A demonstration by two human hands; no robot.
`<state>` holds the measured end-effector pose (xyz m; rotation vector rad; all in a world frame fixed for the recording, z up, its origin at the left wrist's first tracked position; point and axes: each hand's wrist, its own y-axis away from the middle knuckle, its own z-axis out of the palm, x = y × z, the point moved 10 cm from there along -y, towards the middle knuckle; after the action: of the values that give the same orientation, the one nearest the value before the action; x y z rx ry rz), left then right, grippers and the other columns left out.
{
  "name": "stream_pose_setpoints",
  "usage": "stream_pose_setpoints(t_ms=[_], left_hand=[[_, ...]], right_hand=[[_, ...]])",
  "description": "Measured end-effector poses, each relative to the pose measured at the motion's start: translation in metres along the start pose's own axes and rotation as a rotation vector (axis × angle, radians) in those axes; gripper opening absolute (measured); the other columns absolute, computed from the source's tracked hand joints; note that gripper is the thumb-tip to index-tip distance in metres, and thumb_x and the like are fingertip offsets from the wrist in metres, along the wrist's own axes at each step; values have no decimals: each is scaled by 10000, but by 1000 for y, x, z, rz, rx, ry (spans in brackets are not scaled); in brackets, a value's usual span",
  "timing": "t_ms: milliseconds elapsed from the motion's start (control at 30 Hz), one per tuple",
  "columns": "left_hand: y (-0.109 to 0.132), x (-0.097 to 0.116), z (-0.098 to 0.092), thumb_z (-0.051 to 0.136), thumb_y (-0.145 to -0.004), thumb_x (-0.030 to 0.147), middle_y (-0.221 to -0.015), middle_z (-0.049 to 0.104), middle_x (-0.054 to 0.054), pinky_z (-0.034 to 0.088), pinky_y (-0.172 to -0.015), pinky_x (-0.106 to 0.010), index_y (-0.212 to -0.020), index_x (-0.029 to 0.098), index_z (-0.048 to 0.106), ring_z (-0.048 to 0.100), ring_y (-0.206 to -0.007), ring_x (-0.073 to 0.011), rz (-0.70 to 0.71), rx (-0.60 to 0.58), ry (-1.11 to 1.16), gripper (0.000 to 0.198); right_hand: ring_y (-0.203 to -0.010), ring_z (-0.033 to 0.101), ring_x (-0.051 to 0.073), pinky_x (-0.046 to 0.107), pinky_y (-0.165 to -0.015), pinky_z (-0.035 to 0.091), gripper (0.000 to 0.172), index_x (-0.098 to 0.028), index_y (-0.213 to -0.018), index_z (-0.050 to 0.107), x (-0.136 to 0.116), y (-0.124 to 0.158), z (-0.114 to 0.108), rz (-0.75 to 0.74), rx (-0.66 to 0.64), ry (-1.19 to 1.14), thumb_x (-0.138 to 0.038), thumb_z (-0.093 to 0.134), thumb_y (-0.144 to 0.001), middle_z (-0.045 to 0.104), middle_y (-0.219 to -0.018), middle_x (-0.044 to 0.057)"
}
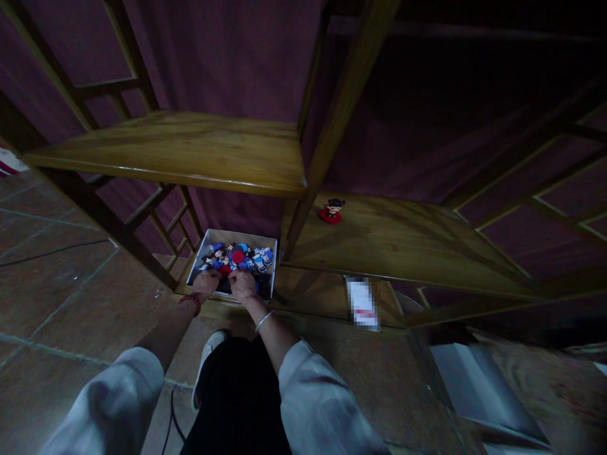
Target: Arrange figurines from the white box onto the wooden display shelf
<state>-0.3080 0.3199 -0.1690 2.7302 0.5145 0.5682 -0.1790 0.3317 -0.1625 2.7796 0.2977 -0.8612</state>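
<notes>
A white open box (203,248) full of several small blue and red figurines (239,256) sits on the lowest board of a wooden shelf unit. Both my hands reach down into its near side. My left hand (207,282), with a red bead bracelet on the wrist, rests at the box's front left with its fingers curled among the figurines. My right hand (242,284), with a thin bangle on the wrist, is beside it at the front middle, fingers bent down into the box. What either hand holds is hidden. One figurine on a red base (332,210) stands alone on the middle shelf (403,246).
A higher wooden shelf (190,148) juts out at the left above the box. Slanted wooden posts (332,126) frame the unit against a dark purple wall. A white card (363,303) lies on the lowest board. A grey flat object (478,385) lies on the tiled floor at right.
</notes>
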Motion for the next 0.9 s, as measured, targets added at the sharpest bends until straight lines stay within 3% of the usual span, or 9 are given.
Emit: stream_pose_setpoints(t_ms=[233, 500, 700, 900], left_hand=[[-1, 5, 3, 397, -770, 288, -980, 651, -42, 436, -713, -244, -939, 246, 630, 602, -877, -189, 118, 8, -37, 290], [15, 31, -4, 409, -785, 284, -925, 645, -83, 413, -739, -257, -910, 183, 620, 582, -866, -187, 229, 62, -194, 265], [16, 42, 1, 436, -773, 284, -885, 636, -76, 409, -763, -261, -907, 171, 603, 566, -887, -188, 306, 67, -195, 242], [16, 51, 3, 442, -749, 215, -975, 632, -59, 384, -851, -263, -967, 209, 607, 531, -980, -193, 364, 118, -180, 273]], right_hand=[[-887, 594, 125, 197, -797, 412, 237, -232, -904, 649, 7, 1, -4, 2, 15, -30, -187, 451, -782, 661, -958, 14], [-872, 586, 121, 189, -790, 409, 247, -222, -917, 637, 13, 4, -8, -2, 76, -32, -170, 439, -778, 648, -966, 19], [-894, 587, 128, 205, -789, 413, 267, -237, -989, 610, 30, 7, -20, 83, 96, -41, -196, 413, -813, 658, -966, 20], [-928, 578, 114, 188, -833, 403, 290, -214, -989, 617, 44, 9, -24, 70, 99, -89, -157, 407, -797, 650, -1006, 3]])
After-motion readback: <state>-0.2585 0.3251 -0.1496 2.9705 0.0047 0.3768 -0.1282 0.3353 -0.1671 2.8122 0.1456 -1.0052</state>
